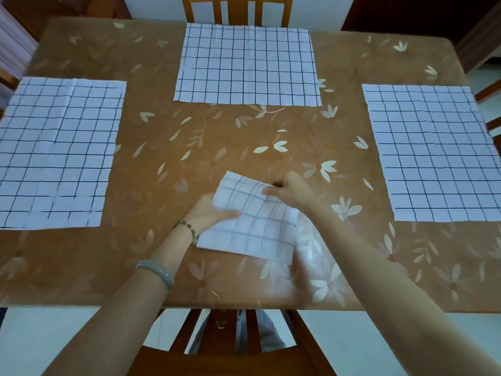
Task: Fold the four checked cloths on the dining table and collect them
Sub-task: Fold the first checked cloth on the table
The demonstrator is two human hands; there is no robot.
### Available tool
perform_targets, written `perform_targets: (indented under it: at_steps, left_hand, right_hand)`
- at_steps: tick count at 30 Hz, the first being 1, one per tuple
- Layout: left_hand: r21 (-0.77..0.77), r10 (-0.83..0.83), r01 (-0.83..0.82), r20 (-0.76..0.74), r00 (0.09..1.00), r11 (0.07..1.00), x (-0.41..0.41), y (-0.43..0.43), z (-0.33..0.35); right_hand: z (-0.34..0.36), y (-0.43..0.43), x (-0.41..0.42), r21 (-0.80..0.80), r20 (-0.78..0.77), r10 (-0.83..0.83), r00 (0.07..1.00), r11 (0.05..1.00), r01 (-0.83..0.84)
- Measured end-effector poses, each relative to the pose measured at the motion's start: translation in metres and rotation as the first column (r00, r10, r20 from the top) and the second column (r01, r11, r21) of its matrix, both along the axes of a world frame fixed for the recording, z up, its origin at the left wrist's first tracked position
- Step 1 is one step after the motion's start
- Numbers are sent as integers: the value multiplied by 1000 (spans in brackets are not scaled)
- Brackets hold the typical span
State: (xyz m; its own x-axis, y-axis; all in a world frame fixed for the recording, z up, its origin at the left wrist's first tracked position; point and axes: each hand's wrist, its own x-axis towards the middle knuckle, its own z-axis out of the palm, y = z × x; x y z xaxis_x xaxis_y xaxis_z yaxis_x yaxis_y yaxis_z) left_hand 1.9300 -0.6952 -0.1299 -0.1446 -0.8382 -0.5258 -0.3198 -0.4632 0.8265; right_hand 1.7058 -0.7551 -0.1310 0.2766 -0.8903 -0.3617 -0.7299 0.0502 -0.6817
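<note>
Dining table (151,137) with brown floral cover; three checked cloths lie flat and unfolded on it: left cloth (58,153), far cloth (247,65), right cloth (433,153), well apart from each other. Fourth cloth (252,223), partly folded, sits near the table's near edge, in front of the person, tilted. Left hand (210,213) grips its left edge, thumb on top of the fabric. Right hand (291,189) pinches the upper right corner, fingers closed on it. Lower right part of this cloth is motion-blurred; its fold there is hard to make out. Beaded bracelet (187,229) and pale bangle (157,272) on left wrist. Wooden chair (235,9) at far side.
</note>
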Motion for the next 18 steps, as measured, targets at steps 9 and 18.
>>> perform_targets:
  at_steps: [9,18]
  left_hand:
    - [317,354,-205,-545,760,926,26,5,-4]
    - [326,451,-333,-417,789,885,-3,14,-13]
  right_hand:
    - [52,-11,-27,158,328,-311,892,949,273]
    - [30,28,-33,437,418,-570,707,809,394]
